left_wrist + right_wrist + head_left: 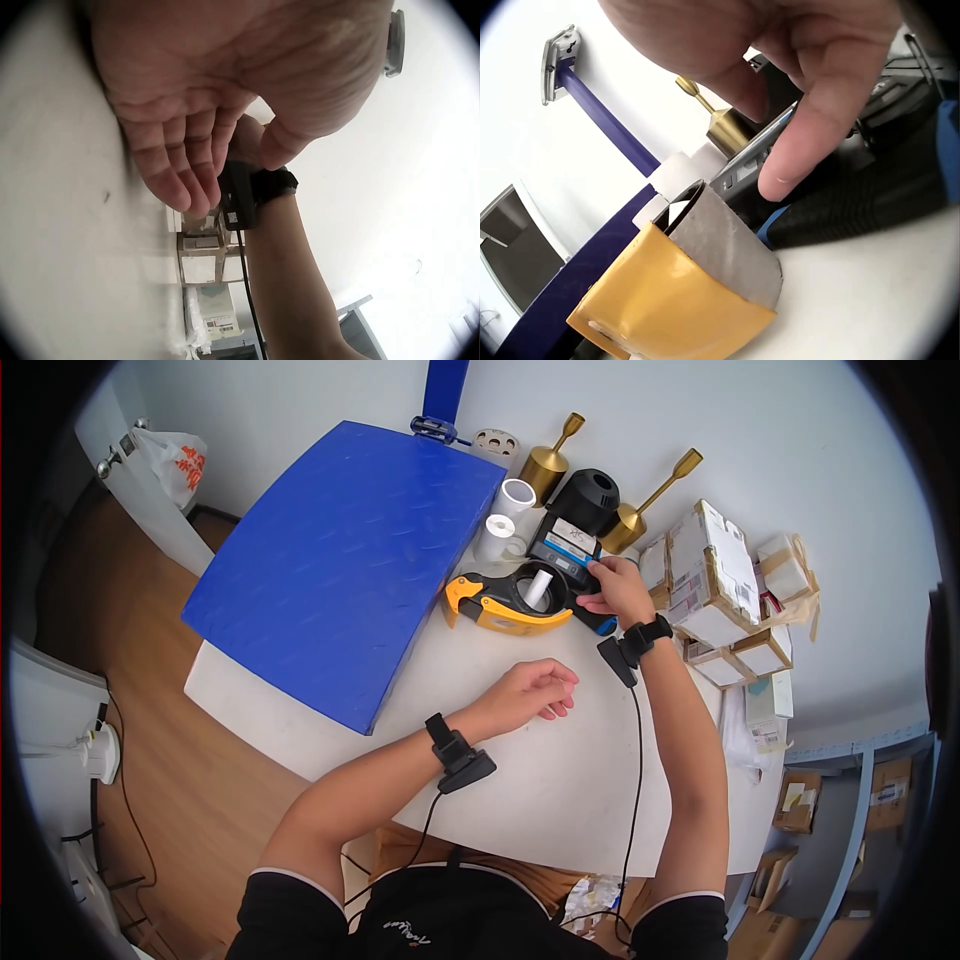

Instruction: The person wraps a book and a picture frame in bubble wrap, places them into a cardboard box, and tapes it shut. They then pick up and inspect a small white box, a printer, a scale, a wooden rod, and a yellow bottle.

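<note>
My right hand (622,592) reaches to the black device (565,550), which has a white label and a small display. Its forefinger lies at the device's edge, with the thumb lower, apart from it. In the right wrist view, that thumb (799,154) passes in front of the device and above a ribbed black handle (840,210) with blue parts. Just left of this hand sits a yellow-and-black tape dispenser (510,622) holding a tape roll (731,244). My left hand (525,697) rests low over the white table, fingers loosely curled around nothing; its palm (225,67) shows in the left wrist view.
A large blue metal platform (340,560) with a post covers the table's left. White rolls (497,537), a black cylindrical part (587,500) and brass-coloured funnel-like pieces (545,468) stand behind. Cardboard boxes (715,570) stack at right. Wrist camera cables (637,780) cross the table (560,790).
</note>
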{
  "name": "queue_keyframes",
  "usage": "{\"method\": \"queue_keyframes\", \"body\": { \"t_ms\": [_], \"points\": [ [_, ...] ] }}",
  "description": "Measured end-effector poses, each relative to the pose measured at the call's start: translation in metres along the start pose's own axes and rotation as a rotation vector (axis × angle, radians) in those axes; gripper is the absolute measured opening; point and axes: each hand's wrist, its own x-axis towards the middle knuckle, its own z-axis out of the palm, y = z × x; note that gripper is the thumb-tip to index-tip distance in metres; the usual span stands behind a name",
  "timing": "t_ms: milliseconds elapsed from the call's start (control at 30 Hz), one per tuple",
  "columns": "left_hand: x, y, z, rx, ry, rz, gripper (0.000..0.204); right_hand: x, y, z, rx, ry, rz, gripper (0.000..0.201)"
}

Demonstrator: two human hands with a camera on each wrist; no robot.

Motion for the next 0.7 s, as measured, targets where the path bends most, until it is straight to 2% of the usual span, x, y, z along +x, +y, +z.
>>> {"method": "queue_keyframes", "body": {
  "t_ms": [33, 67, 133, 200, 267, 300, 333, 400, 533, 667, 700],
  "points": [
    [0.0, 0.0, 0.0, -0.007, 0.01, 0.007, 0.029, -0.006, -0.002, -0.004, -0.067, 0.008, -0.09, 0.036],
    [0.0, 0.0, 0.0, -0.005, 0.006, 0.005, 0.029, -0.013, -0.001, -0.007, -0.065, 0.013, -0.089, 0.036],
    [0.0, 0.0, -0.001, 0.013, 0.0, -0.02, 0.029, -0.029, 0.004, -0.015, -0.195, 0.061, -0.405, 0.031],
    [0.0, 0.001, -0.001, 0.016, 0.0, -0.024, 0.029, -0.039, 0.018, -0.019, -0.241, 0.061, -0.42, 0.025],
    [0.0, 0.002, 0.0, 0.022, -0.005, -0.033, 0.028, -0.048, 0.037, -0.019, -0.734, 0.184, -0.758, 0.024],
    [0.0, 0.002, 0.0, 0.015, -0.002, -0.03, 0.028, -0.049, 0.046, -0.017, -0.744, 0.163, -0.821, 0.028],
    [0.0, 0.002, 0.001, 0.009, 0.0, -0.028, 0.028, -0.05, 0.054, -0.014, -0.742, 0.175, -0.816, 0.028],
    [0.001, 0.002, 0.001, 0.019, 0.002, -0.034, 0.028, -0.052, 0.064, -0.008, -0.891, 0.18, -0.931, 0.033],
    [0.0, 0.006, 0.001, 0.022, 0.019, -0.048, 0.028, -0.056, 0.068, 0.002, -0.946, 0.272, -0.963, 0.038],
    [0.001, 0.006, 0.001, 0.025, 0.015, -0.055, 0.028, -0.055, 0.075, -0.005, -1.041, 0.296, -0.915, 0.034],
    [0.0, 0.005, 0.001, 0.025, 0.019, -0.058, 0.029, -0.058, 0.077, -0.008, -1.029, 0.243, -0.861, 0.032]
  ]
}}
